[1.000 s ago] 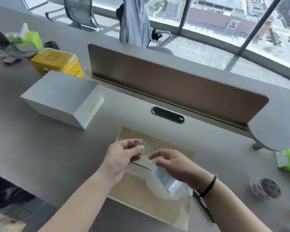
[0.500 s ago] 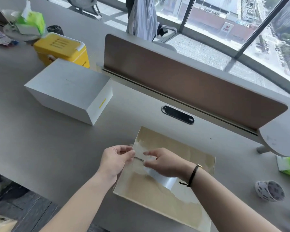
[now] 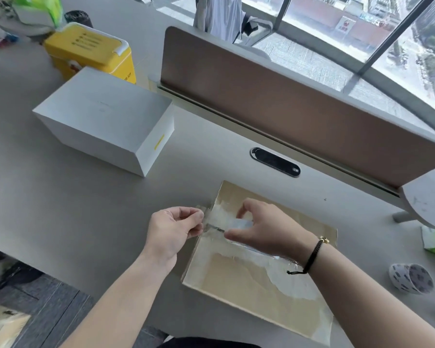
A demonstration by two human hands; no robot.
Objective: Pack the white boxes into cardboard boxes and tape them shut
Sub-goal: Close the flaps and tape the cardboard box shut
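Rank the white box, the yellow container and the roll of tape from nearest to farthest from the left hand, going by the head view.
From the left hand:
1. White box, up and to the left on the desk.
2. Yellow container, behind the white box, toward the far left.
3. Roll of tape, far across at the right edge, past the cardboard box.

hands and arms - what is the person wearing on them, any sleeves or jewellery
Both forearms are bare, with no sleeves or gloves in view. The left hand shows no rings, watch or band. The right hand has a thin black braided cord bracelet at the wrist, with a small gold-coloured bead and a short loose black tail hanging from it.
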